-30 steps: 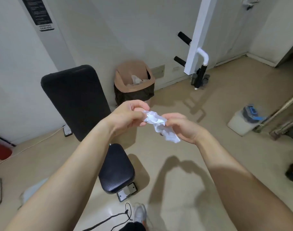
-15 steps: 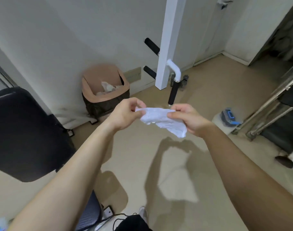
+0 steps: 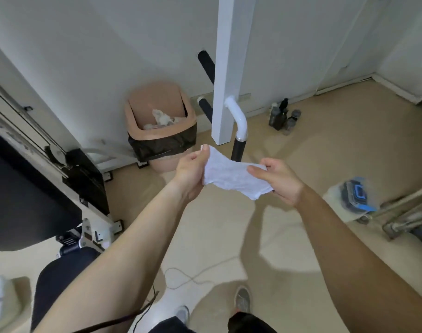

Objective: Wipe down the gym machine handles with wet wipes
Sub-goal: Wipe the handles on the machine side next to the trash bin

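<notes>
Two things differ from half a second ago: the tall white square metal post point(image 3: 229, 68) of the gym machine looms nearer, its black foam-covered handle point(image 3: 237, 151) now just beyond the hands, and the crumpled white wet wipe point(image 3: 234, 176) is pulled out wider. Left hand point(image 3: 189, 171) pinches the wipe's left edge, right hand point(image 3: 278, 180) pinches its right end; the wipe hangs stretched between them, near the handle's lower tip.

Blurred blue-lidded pack point(image 3: 355, 195), far right.
</notes>
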`<action>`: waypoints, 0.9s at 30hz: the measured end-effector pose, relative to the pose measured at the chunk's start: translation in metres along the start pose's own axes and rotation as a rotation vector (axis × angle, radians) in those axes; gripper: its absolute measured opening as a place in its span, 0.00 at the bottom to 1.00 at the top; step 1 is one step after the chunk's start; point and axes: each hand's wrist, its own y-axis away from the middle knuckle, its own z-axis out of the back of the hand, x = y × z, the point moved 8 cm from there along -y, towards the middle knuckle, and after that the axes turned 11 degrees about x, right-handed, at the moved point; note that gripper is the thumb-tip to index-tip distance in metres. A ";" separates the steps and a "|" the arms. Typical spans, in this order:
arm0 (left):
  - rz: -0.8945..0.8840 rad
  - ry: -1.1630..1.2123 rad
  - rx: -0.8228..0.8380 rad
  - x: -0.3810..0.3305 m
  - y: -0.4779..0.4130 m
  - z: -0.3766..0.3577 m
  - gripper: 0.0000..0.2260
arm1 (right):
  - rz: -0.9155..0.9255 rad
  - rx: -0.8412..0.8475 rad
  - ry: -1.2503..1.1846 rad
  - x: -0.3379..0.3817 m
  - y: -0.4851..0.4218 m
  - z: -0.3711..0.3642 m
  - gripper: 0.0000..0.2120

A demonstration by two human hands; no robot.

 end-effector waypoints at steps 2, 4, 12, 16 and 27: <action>0.068 0.140 0.078 0.008 -0.010 -0.021 0.22 | 0.001 0.051 -0.004 0.000 -0.014 0.022 0.16; 0.079 0.155 0.188 0.013 -0.017 -0.036 0.24 | 0.000 0.131 -0.093 -0.002 -0.028 0.039 0.16; -0.036 0.057 -0.039 0.026 -0.036 -0.019 0.14 | -0.022 0.402 -0.290 -0.011 -0.071 0.071 0.06; -0.103 -0.177 -0.146 0.016 -0.041 -0.009 0.10 | 0.011 0.247 -0.210 -0.006 -0.092 0.095 0.06; -0.284 -0.521 -0.355 -0.013 -0.063 -0.028 0.02 | 0.163 -0.422 -0.010 0.014 -0.118 0.106 0.10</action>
